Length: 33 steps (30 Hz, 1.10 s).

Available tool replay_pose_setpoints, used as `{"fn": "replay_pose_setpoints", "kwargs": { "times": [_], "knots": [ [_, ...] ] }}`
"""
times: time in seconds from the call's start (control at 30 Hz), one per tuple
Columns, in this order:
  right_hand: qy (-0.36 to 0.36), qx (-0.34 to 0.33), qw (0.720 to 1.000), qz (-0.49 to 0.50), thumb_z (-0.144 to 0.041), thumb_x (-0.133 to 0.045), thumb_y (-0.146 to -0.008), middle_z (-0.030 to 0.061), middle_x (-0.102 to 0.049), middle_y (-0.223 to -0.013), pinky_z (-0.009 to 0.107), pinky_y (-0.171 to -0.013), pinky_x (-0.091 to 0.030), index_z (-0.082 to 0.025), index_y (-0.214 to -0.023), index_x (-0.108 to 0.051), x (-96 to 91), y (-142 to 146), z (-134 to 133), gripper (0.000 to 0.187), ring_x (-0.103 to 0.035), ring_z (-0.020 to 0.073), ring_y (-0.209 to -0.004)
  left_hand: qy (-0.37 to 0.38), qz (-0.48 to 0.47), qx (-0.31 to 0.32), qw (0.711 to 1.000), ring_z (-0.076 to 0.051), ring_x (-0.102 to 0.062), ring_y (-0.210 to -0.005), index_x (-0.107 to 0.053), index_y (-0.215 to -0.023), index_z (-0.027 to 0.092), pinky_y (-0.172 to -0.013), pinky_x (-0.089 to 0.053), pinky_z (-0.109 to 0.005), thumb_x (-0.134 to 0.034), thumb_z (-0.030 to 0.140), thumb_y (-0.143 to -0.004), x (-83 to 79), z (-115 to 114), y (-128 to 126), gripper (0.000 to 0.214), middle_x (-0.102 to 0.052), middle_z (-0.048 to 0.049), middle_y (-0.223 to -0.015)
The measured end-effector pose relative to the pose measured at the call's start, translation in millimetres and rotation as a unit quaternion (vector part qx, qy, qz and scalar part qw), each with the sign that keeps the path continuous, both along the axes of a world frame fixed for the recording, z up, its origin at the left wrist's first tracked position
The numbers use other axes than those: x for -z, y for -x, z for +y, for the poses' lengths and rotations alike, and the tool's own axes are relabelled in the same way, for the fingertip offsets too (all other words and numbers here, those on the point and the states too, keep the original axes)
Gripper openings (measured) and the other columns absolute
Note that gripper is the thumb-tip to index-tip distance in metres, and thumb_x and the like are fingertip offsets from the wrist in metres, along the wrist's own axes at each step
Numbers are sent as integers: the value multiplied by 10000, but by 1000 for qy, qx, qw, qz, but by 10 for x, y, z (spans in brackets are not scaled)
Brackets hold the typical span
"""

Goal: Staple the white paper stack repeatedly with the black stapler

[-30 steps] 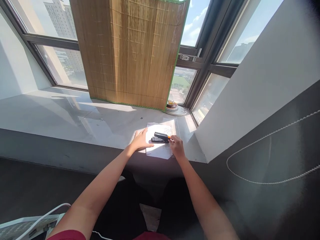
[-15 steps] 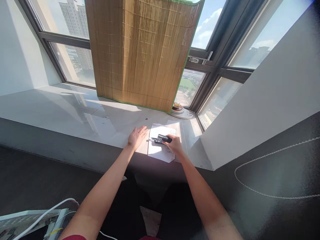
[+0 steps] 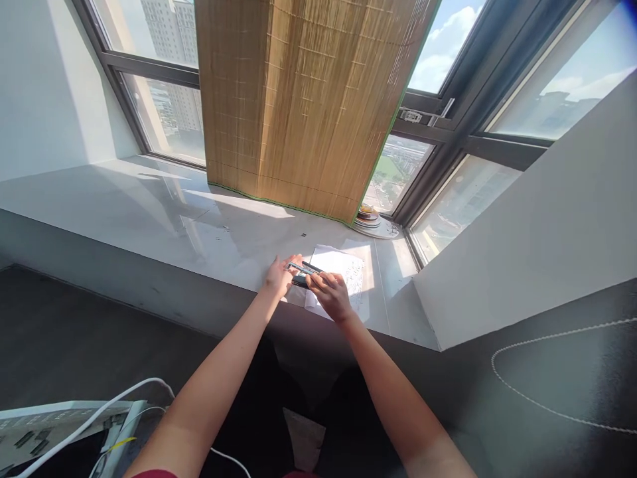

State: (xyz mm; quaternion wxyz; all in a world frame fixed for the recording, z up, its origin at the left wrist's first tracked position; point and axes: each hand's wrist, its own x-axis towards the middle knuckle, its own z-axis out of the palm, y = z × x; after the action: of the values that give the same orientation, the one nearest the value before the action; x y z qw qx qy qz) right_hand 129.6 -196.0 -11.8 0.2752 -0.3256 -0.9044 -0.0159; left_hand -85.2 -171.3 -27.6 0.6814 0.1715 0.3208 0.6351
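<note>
A black stapler (image 3: 300, 279) is held over the left side of the papers, its arms spread apart and a metal strip showing between them. My right hand (image 3: 332, 293) grips its rear part, fingers wrapped round it. My left hand (image 3: 279, 276) is at the stapler's front end, with its fingers closed about the tip; the exact contact is too small to tell. Below and to the right lie white sheets of paper (image 3: 352, 272) with handwriting, partly covered by my right hand.
The papers lie on a pale window ledge (image 3: 239, 255) near its front edge. A stack of plates (image 3: 373, 226) sits in the back right corner. A bamboo mat (image 3: 303, 113) hangs before the window. A white cable (image 3: 107, 408) runs at lower left.
The stapler has moved from the middle of the papers towards my left hand, and its arms now stand wide apart. My left hand has gone from open and flat to the stapler's front end.
</note>
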Motion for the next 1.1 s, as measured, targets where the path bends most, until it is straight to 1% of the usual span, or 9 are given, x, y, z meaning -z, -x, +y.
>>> {"fn": "replay_pose_setpoints", "kwargs": {
  "times": [0.13,0.2,0.33,0.43,0.53,0.63,0.73,0.87,1.1],
  "knots": [
    [20,33,998,55,-155,-528,-1097,79,-801,-1329,474,-1119,-483,-327,-1291,-815,-40,-75,28,387,-684,284,-1258,29,-43,-32,998,-291,-678,-1427,-617,-1521,102,-1185,-565,-420,-285,461,-1175,-53,15,-50,599,-746,-213,-1426],
    [19,106,986,124,-180,-567,-1059,113,-813,-1279,510,-1105,-504,-281,-1269,-827,-59,-116,70,349,-691,316,-1222,38,-54,-37,997,-286,-697,-1402,-566,-1579,76,-1195,-561,-418,-337,368,-1162,-85,5,-67,559,-751,-215,-1420],
    [126,272,911,282,-335,-734,-924,135,-840,-1105,483,-951,-593,-216,-1120,-849,22,-272,175,256,-746,346,-1034,39,-70,-51,995,-286,-732,-1352,-437,-1665,-19,-1216,-548,-407,-374,258,-1121,-132,-36,-71,614,-746,-254,-1419],
    [209,283,880,321,-402,-803,-848,102,-842,-992,445,-854,-615,-229,-1043,-837,97,-398,187,263,-761,327,-909,16,-70,-16,997,-315,-716,-1379,-416,-1677,-40,-1238,-534,-436,-351,395,-1152,-137,-57,-53,685,-718,-283,-1455],
    [105,286,898,317,-426,-799,-885,162,-815,-1157,515,-1000,-580,-214,-1145,-813,44,-376,121,335,-713,368,-1108,0,-55,10,998,-337,-668,-1445,-433,-1685,-11,-1269,-502,-477,-289,515,-1161,-122,-66,-35,756,-664,-291,-1532],
    [31,219,940,260,-350,-671,-1019,156,-786,-1188,527,-1091,-521,-219,-1129,-800,-100,-98,65,215,-668,343,-1163,-11,-40,21,999,-352,-656,-1456,-487,-1669,34,-1286,-478,-515,-252,569,-1156,-117,-75,-29,778,-664,-269,-1544],
    [85,112,977,163,-234,-648,-1031,96,-778,-1098,447,-1043,-531,-237,-1049,-801,-182,367,99,154,-674,286,-1066,-11,-16,39,999,-344,-667,-1440,-576,-1605,36,-1281,-482,-492,-235,576,-1159,-141,-96,-21,778,-707,-242,-1499],
    [178,97,975,89,-169,-743,-969,94,-753,-1088,408,-997,-534,-227,-986,-802,-110,895,217,85,-659,280,-1086,12,15,46,999,-356,-700,-1385,-612,-1581,52,-1222,-531,-533,-194,567,-1164,-182,-121,1,783,-782,-237,-1361],
    [190,97,967,138,-95,-663,-933,66,-714,-929,393,-944,-560,-231,-868,-765,56,999,304,181,-649,255,-976,3,41,54,998,-339,-702,-1384,-600,-1601,65,-1214,-537,-487,-154,611,-1165,-197,-90,-49,829,-775,-233,-1376]
  ]
}}
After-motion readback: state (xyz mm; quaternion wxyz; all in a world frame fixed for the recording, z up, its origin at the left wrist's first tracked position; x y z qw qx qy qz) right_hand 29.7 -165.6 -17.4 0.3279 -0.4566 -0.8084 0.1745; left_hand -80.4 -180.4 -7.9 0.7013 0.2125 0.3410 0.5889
